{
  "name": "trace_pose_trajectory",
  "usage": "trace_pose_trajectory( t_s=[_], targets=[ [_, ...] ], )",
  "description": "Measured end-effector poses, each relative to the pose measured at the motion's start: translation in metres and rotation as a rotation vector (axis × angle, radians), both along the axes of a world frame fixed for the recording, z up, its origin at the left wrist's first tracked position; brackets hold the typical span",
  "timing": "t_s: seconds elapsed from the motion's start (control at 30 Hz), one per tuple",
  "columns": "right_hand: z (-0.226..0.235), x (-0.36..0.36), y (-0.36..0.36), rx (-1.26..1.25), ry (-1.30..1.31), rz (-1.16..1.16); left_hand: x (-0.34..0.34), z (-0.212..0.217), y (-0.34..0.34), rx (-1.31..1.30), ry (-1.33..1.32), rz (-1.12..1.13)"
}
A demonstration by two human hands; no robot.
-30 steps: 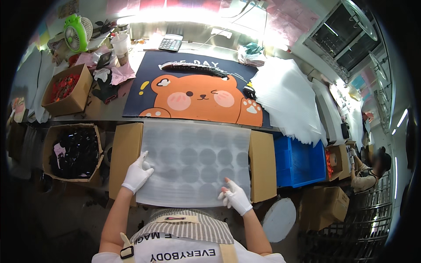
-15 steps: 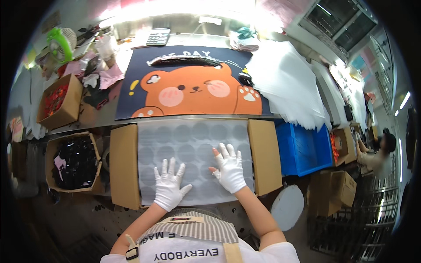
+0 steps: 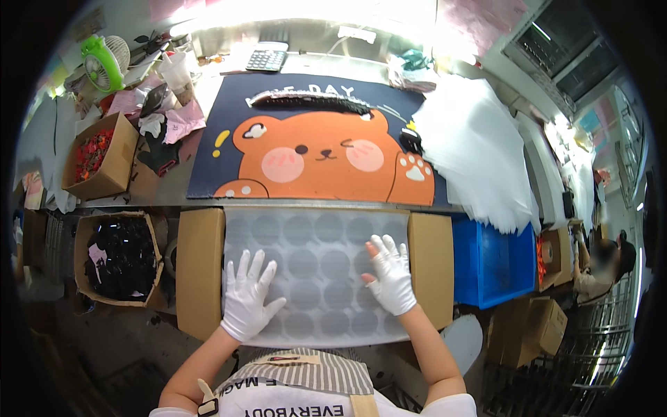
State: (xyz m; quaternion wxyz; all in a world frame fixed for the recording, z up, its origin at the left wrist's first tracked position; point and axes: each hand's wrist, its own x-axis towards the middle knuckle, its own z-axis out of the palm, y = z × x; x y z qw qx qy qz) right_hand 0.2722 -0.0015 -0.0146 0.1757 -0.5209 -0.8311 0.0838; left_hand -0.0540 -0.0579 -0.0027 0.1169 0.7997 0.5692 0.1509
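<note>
A translucent white foam sheet (image 3: 316,250) lies over an open cardboard box (image 3: 200,267), with rows of dark round items showing through it. My left hand (image 3: 249,297), in a white glove, rests flat on the sheet's near left part with fingers spread. My right hand (image 3: 390,274), also gloved, presses flat on the sheet's right part. Neither hand holds anything. The box flaps stick out left and right (image 3: 432,267) of the sheet.
A dark mat with an orange bear (image 3: 316,142) covers the table beyond. A stack of white foam sheets (image 3: 479,156) lies right, a blue crate (image 3: 490,264) below it. Cardboard boxes (image 3: 114,260) stand left; a green fan (image 3: 101,55) and calculator (image 3: 265,60) sit at the back. A person (image 3: 604,264) sits far right.
Both hands moved from the sheet's near corners inward onto its surface and now lie flat on it. The view has tilted closer over the box.
</note>
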Motion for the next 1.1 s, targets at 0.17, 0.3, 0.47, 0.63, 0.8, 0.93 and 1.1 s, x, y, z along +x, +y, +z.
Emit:
trace_pose_trajectory(
  t_s=[0.17,0.3,0.47,0.63,0.8,0.93,1.1],
  targets=[
    [0.029,-0.015,0.124,-0.054,0.44,-0.05,-0.004,0.012,0.136,0.24,-0.25,-0.031],
    [0.019,-0.037,0.286,0.043,0.175,0.031,-0.044,-0.028,0.257,0.176,-0.161,0.087],
    [0.002,-0.009,0.413,0.126,-0.46,-0.149,-0.057,-0.046,0.346,0.099,-0.049,0.311],
    [-0.024,-0.002,0.446,0.186,0.141,0.125,-0.094,-0.034,0.417,0.032,-0.146,0.314],
    [-0.035,-0.059,0.442,0.089,0.434,0.082,-0.065,-0.036,0.465,0.103,-0.355,-0.029],
    [-0.018,-0.187,0.423,0.135,0.415,0.149,-0.022,-0.054,0.477,0.187,-0.667,-0.224],
    [0.026,-0.212,0.325,0.117,0.113,0.361,-0.045,-0.042,0.369,-0.166,-0.979,-0.256]
  ],
)
